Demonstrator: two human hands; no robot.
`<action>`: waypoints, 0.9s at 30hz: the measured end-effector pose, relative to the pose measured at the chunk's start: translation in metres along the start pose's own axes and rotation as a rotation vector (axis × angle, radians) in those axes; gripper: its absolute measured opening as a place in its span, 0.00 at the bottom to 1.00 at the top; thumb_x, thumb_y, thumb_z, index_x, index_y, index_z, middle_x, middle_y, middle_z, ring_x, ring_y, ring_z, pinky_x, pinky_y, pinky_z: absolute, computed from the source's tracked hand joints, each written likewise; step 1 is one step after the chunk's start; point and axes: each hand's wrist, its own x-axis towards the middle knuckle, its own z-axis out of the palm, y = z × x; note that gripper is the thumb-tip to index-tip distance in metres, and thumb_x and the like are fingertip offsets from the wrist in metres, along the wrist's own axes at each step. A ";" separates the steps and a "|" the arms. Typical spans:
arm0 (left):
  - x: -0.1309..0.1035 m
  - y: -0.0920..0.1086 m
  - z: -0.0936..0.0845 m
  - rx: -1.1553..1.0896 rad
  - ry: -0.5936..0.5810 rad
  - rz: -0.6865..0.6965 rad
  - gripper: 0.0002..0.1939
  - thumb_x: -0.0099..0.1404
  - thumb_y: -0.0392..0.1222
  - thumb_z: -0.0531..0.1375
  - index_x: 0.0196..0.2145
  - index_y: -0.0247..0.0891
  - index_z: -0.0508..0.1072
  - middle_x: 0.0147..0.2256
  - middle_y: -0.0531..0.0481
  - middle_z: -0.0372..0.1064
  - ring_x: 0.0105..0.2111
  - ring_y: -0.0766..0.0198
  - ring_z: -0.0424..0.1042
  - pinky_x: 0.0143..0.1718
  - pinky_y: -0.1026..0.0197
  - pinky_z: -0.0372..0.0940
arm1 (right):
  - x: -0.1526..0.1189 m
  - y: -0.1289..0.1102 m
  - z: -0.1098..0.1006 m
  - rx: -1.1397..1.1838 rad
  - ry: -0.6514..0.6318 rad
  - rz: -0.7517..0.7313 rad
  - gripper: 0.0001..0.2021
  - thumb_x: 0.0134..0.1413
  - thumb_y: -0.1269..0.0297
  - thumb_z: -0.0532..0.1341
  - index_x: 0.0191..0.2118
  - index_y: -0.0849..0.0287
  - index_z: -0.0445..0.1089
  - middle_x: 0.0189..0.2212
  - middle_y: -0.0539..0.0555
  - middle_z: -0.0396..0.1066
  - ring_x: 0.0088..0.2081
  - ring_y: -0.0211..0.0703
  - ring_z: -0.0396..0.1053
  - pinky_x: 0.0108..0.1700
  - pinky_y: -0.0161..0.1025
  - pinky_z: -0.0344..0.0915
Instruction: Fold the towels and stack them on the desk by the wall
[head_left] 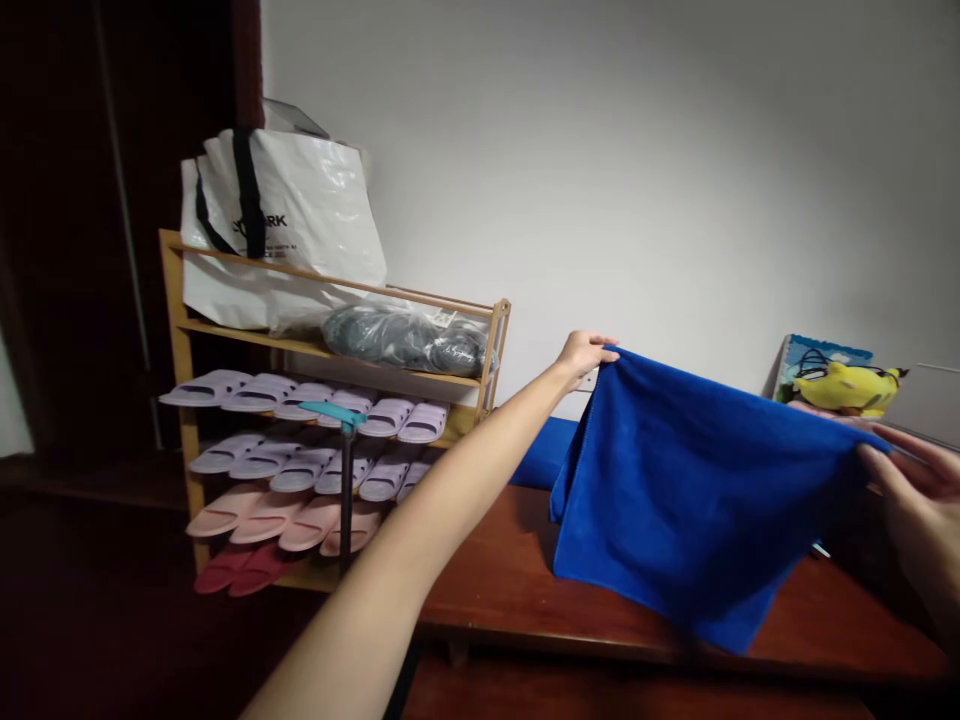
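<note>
A blue cloth (690, 490) hangs stretched between my two hands, above a reddish-brown wooden table (487, 580). My left hand (583, 358) pinches its upper left corner, with the arm reaching out far forward. At the right edge of the view, my right hand (919, 490) grips the upper right corner between thumb and fingers. The cloth looks folded over, its layers showing along the left side. Its lower edge droops toward the table front; whether it touches the tabletop I cannot tell. Behind it, another blue item (546, 455) sits on the table, partly hidden.
A wooden shoe rack (174, 300) at left holds several slippers (270, 390), a white bag (315, 200) and a plastic-wrapped dark bundle (412, 340). A teal-topped pole (346, 490) stands before it. A yellow plush toy (847, 388) and a laptop-like grey panel (926, 400) are at right.
</note>
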 end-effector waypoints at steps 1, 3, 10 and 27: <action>-0.004 0.006 -0.006 0.002 0.007 0.005 0.09 0.54 0.22 0.62 0.32 0.30 0.76 0.26 0.51 0.71 0.26 0.71 0.68 0.34 0.66 0.61 | 0.006 -0.013 0.002 0.001 -0.003 0.007 0.26 0.42 0.47 0.65 0.49 0.49 0.71 0.42 0.53 0.73 0.40 0.49 0.71 0.38 0.41 0.73; -0.011 0.016 -0.019 0.026 0.010 0.004 0.08 0.55 0.21 0.61 0.28 0.30 0.76 0.23 0.52 0.69 0.22 0.72 0.65 0.29 0.67 0.59 | 0.014 -0.034 0.005 0.015 -0.008 0.044 0.25 0.38 0.50 0.68 0.45 0.51 0.74 0.39 0.53 0.74 0.35 0.44 0.71 0.34 0.36 0.72; -0.024 0.037 -0.052 0.099 0.026 -0.130 0.08 0.55 0.24 0.64 0.23 0.31 0.72 0.18 0.53 0.65 0.17 0.73 0.60 0.22 0.68 0.54 | 0.032 -0.049 0.028 0.169 -0.075 0.200 0.23 0.31 0.56 0.72 0.40 0.56 0.76 0.31 0.52 0.74 0.25 0.31 0.65 0.24 0.22 0.64; -0.027 0.019 -0.083 0.033 0.125 -0.445 0.13 0.56 0.31 0.66 0.21 0.35 0.65 0.17 0.54 0.62 0.18 0.68 0.63 0.22 0.65 0.53 | 0.043 -0.048 0.063 0.280 -0.226 0.185 0.20 0.35 0.61 0.69 0.40 0.59 0.76 0.33 0.54 0.75 0.29 0.34 0.70 0.27 0.22 0.67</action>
